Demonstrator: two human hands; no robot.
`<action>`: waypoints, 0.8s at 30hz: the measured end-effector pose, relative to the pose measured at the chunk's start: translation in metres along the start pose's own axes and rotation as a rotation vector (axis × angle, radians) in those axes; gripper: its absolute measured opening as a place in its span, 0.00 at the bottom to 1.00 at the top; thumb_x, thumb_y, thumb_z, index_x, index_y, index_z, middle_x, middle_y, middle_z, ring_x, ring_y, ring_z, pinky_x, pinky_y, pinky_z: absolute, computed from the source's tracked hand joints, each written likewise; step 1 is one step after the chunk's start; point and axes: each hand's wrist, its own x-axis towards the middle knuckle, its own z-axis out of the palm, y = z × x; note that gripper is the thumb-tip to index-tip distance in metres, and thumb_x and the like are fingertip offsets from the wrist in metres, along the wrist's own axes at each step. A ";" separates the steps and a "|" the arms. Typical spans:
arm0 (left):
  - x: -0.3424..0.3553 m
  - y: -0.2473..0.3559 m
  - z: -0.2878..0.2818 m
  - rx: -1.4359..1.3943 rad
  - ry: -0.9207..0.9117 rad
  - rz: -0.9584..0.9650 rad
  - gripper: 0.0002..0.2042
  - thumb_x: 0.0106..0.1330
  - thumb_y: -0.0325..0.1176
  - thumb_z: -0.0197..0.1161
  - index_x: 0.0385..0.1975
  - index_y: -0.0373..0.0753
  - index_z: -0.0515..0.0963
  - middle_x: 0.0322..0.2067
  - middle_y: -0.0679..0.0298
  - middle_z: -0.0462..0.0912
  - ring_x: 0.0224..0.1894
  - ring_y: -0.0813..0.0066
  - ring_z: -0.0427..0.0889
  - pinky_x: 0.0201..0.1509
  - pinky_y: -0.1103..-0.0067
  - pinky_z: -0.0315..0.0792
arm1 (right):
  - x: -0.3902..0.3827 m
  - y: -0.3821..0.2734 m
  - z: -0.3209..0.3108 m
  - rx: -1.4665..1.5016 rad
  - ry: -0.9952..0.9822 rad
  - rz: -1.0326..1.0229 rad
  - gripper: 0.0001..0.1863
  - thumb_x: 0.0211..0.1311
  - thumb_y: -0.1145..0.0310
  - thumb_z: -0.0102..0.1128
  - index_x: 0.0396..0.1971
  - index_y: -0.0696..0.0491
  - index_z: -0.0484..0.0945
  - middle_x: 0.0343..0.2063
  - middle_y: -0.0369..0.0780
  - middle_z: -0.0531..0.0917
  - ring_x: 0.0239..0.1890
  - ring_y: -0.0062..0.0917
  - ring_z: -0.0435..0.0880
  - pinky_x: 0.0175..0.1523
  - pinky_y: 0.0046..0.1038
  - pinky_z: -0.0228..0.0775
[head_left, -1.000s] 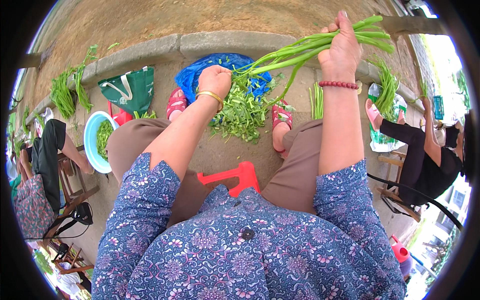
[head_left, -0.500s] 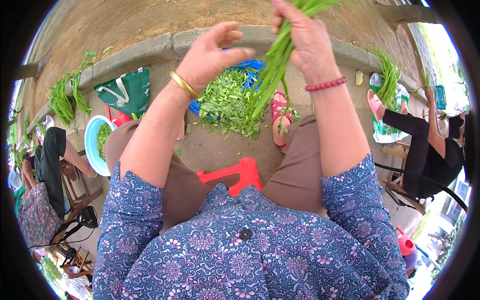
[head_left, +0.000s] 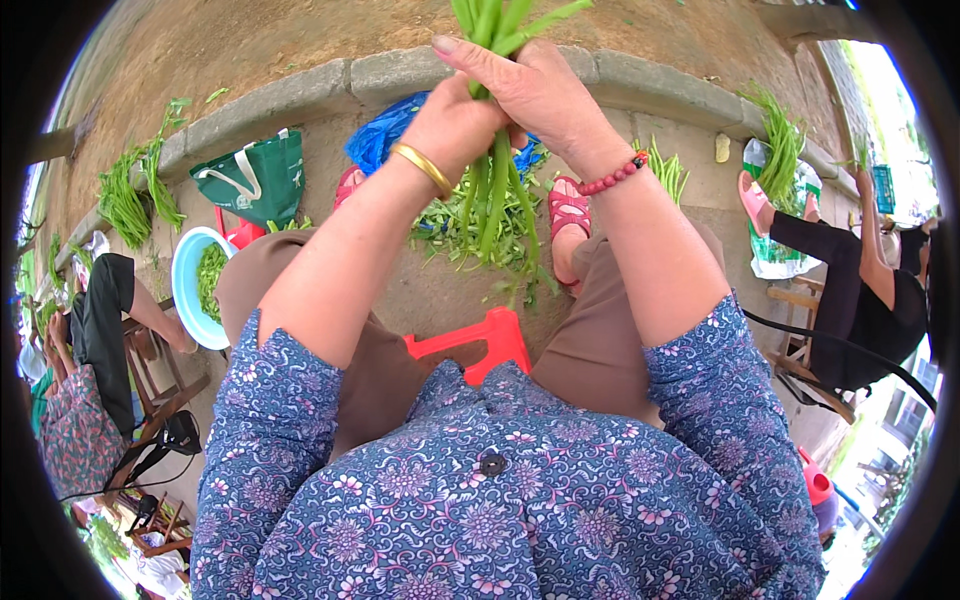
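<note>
Above the ground in front of me, my left hand (head_left: 455, 128) is closed around a bunch of long green vegetable stems (head_left: 490, 205). My right hand (head_left: 545, 98) grips the same bunch just above it, its thumb laid across toward the left. Thick stalks stick up past the top edge of the picture, while thinner ends with some leaves hang below my hands. Under the bunch lies a heap of loose leaves and cut greens (head_left: 450, 228) between my feet. A blue plastic bag (head_left: 372, 140) spreads behind the heap.
A pale blue basin (head_left: 182, 290) with greens and a dark green bag (head_left: 265, 185) stand at left. A red plastic stool (head_left: 490, 345) is between my knees. Stems (head_left: 662, 165) lie beyond my right foot. A stone kerb (head_left: 400, 75) crosses ahead. People sit on both sides.
My left hand, free before, has closed on the bunch. The right hand brought the stems left and lower to meet it. The blue bag and the stems on the right show more.
</note>
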 end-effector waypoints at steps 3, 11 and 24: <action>0.003 0.026 -0.016 -0.130 0.013 -0.013 0.08 0.62 0.33 0.57 0.29 0.32 0.75 0.22 0.60 0.79 0.26 0.69 0.80 0.32 0.75 0.74 | -0.001 0.002 -0.006 0.181 -0.148 0.028 0.27 0.62 0.44 0.55 0.39 0.56 0.78 0.23 0.34 0.77 0.28 0.16 0.78 0.35 0.22 0.72; 0.015 0.066 -0.122 -0.741 0.192 -0.067 0.06 0.66 0.29 0.55 0.29 0.33 0.72 0.29 0.56 0.78 0.36 0.61 0.79 0.59 0.55 0.70 | -0.005 -0.001 -0.040 0.220 -0.246 0.230 0.29 0.68 0.47 0.48 0.48 0.62 0.76 0.40 0.44 0.82 0.40 0.25 0.82 0.46 0.25 0.73; 0.014 0.073 -0.139 -0.451 0.448 -0.029 0.05 0.64 0.27 0.55 0.31 0.30 0.72 0.28 0.54 0.78 0.32 0.59 0.80 0.49 0.55 0.76 | -0.025 -0.007 -0.063 0.262 -0.601 0.239 0.21 0.65 0.56 0.54 0.34 0.62 0.81 0.28 0.43 0.85 0.28 0.24 0.85 0.33 0.21 0.75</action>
